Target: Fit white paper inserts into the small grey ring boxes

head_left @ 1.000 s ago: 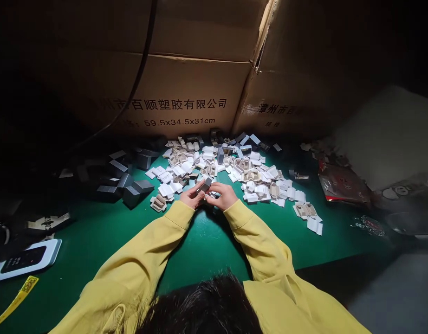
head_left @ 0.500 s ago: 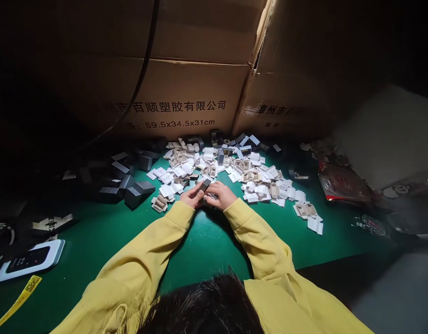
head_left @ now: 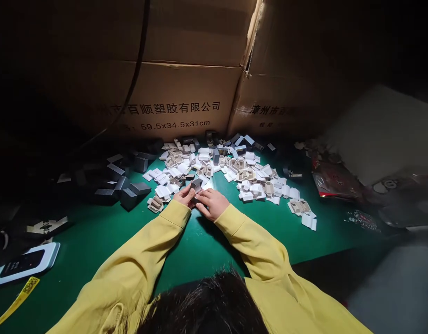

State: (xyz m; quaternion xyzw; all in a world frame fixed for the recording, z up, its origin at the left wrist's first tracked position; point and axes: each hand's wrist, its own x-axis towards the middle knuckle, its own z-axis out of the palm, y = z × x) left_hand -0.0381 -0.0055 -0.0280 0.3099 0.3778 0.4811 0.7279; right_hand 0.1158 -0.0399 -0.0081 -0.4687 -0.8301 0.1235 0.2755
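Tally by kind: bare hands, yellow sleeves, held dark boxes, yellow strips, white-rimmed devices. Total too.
Bare hands: 2 (left hand, right hand)
Yellow sleeves: 2
Held dark box: 1
Yellow strip: 1
White-rimmed device: 1
Total: 7

A green tabletop [head_left: 196, 253] is lit brightly around its middle and is lost in shadow toward both sides. Its central stretch is covered by a loose scatter of folded card pieces [head_left: 256, 189], white on some faces and brown on others, many of them overlapped. To the left of the scatter, small dark boxes [head_left: 129, 199] are heaped together, some tilted; others are strewn along its far edge. At the near left, a white device [head_left: 25, 262] with a black panel is laid near a yellow printed strip [head_left: 22, 298]. On the right, a reddish packet [head_left: 334, 180] is placed, its plastic wrapping caught by the light.
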